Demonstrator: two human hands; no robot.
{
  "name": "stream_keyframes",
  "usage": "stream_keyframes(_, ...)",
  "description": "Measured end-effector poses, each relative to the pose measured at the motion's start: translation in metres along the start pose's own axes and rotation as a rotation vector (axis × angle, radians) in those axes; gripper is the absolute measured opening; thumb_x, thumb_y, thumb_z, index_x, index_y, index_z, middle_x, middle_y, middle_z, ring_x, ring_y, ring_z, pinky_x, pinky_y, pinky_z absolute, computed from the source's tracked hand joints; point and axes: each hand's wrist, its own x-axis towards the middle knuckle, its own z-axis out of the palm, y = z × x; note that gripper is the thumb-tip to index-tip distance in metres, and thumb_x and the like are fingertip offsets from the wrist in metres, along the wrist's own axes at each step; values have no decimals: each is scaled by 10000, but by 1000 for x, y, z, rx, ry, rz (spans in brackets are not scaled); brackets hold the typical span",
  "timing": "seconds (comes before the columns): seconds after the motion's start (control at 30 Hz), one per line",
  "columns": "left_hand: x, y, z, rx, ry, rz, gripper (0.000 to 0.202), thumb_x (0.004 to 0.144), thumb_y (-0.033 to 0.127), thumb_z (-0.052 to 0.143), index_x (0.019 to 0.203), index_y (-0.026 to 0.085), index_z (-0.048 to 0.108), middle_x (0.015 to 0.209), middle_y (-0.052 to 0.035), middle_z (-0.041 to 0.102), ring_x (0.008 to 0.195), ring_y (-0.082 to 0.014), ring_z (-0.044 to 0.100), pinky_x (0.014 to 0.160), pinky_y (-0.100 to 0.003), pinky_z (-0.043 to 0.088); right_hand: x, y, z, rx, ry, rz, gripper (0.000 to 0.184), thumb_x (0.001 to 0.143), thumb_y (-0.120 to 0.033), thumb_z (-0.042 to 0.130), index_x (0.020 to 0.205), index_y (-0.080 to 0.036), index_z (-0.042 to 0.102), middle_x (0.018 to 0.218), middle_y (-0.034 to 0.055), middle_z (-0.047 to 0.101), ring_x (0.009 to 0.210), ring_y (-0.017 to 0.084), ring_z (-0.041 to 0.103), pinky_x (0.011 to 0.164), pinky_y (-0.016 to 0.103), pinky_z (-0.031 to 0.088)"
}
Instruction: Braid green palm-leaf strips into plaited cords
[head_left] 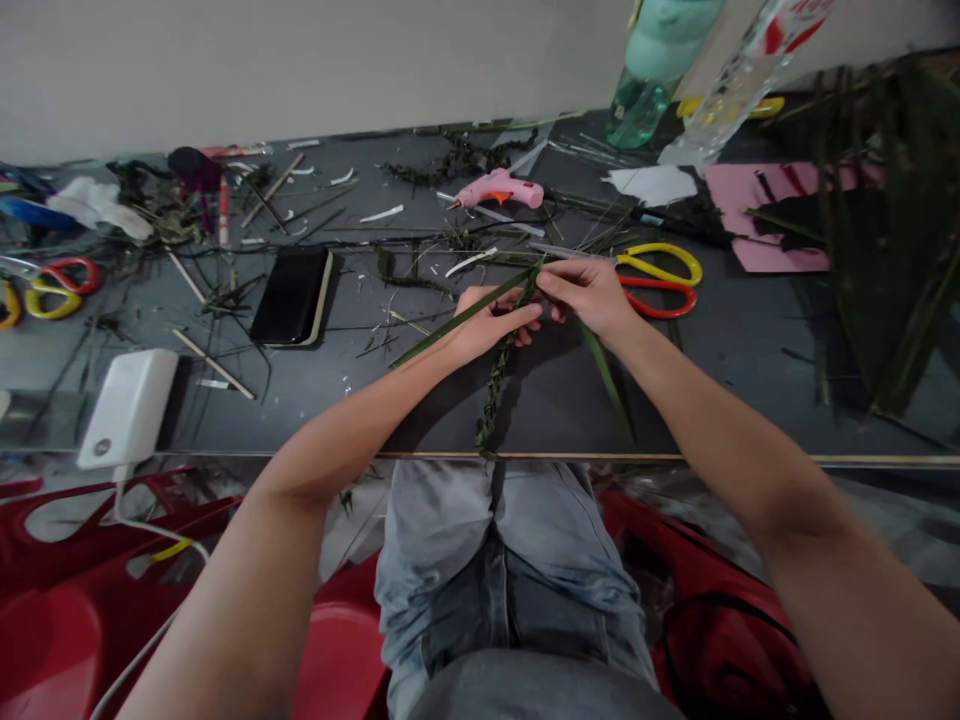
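Both of my hands meet over the middle of the dark table (pixel 720 340). My left hand (pixel 491 322) is closed round the top of a braided green leaf strip (pixel 493 395) that hangs down toward the table's front edge. A long loose leaf blade (pixel 450 325) runs out to the left from that hand. My right hand (pixel 589 292) pinches another green strand at the top of the braid, and a loose leaf blade (pixel 604 372) trails down to the right below it.
Yellow-and-red scissors (pixel 664 280) lie just right of my right hand. A pink glue gun (pixel 501 189), a black phone (pixel 292 297), a white power bank (pixel 129 408), pink paper (pixel 757 215), bottles (pixel 660 70) and palm leaves (pixel 892 260) surround the work. More scissors (pixel 56 285) lie far left.
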Motion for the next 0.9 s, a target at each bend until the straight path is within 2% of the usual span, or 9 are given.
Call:
stream_keyframes(0.1, 1, 0, -4, 16, -72, 52, 486, 741, 528, 802, 981, 115, 712, 780, -79, 753, 597, -137, 692, 601, -275, 588, -1, -5, 0, -12, -16, -14, 470, 606, -646, 855, 677, -203, 712, 552, -29, 601, 413, 73, 476, 380, 237, 359)
stream_keyframes(0.27, 11, 3, -31, -70, -538, 48, 589, 582, 485, 905, 1055, 168, 756, 1042, -149, 768, 990, -292, 744, 819, -395, 621, -2, -7, -4, 89, -77, 74, 465, 580, -638, 873, 675, -215, 705, 526, -34, 589, 427, 81, 475, 393, 235, 358)
stream_keyframes(0.3, 14, 2, -37, -90, -552, 32, 561, 556, 444, 915, 1023, 169, 769, 1033, -150, 770, 999, -304, 742, 816, -405, 623, -2, -7, -4, 87, -92, 99, 459, 582, -629, 876, 680, -214, 706, 525, -31, 592, 428, 84, 478, 395, 235, 360)
stream_keyframes(0.4, 21, -3, -44, -108, -389, -7, 360, 617, 343, 843, 921, 156, 791, 943, -120, 780, 922, -252, 752, 811, -369, 623, -1, -5, -4, 48, -118, 110, 441, 606, -615, 865, 678, -210, 706, 492, -32, 581, 419, 85, 475, 392, 232, 355)
stream_keyframes(0.47, 22, -7, -40, -154, -173, 3, 302, 731, 388, 748, 927, 162, 791, 860, -79, 775, 804, -186, 745, 726, -310, 619, 0, -2, -1, 15, -89, 89, 434, 591, -598, 876, 686, -206, 717, 473, -40, 570, 410, 83, 469, 380, 228, 350)
stream_keyframes(0.53, 21, -8, -32, -156, -45, 22, 356, 786, 470, 710, 955, 166, 789, 801, -49, 761, 729, -142, 719, 672, -268, 605, 1, 1, 2, -18, -24, 73, 433, 561, -571, 897, 698, -197, 729, 461, -46, 558, 397, 79, 456, 362, 224, 341)
stream_keyframes(0.67, 15, -9, -16, -33, 10, 45, 402, 645, 451, 865, 912, 158, 799, 802, -21, 756, 709, -100, 673, 673, -227, 584, 0, 8, 7, -83, 33, 68, 446, 564, -556, 906, 693, -172, 719, 470, -30, 557, 396, 83, 465, 346, 229, 352)
stream_keyframes(0.77, 15, -12, -13, -78, 59, 71, 455, 644, 463, 869, 981, 165, 799, 869, -38, 774, 727, -103, 669, 669, -238, 572, 2, 12, 5, -52, 28, 63, 493, 635, -639, 843, 711, -174, 697, 510, -15, 567, 413, 90, 496, 351, 233, 381)
stream_keyframes(0.9, 20, -19, -18, -141, 101, 78, 505, 608, 494, 887, 996, 182, 800, 933, -57, 790, 719, -103, 667, 654, -241, 556, 6, 12, -7, 32, 62, 52, 465, 727, -636, 784, 925, -222, 707, 668, -13, 648, 443, 76, 516, 375, 219, 384)
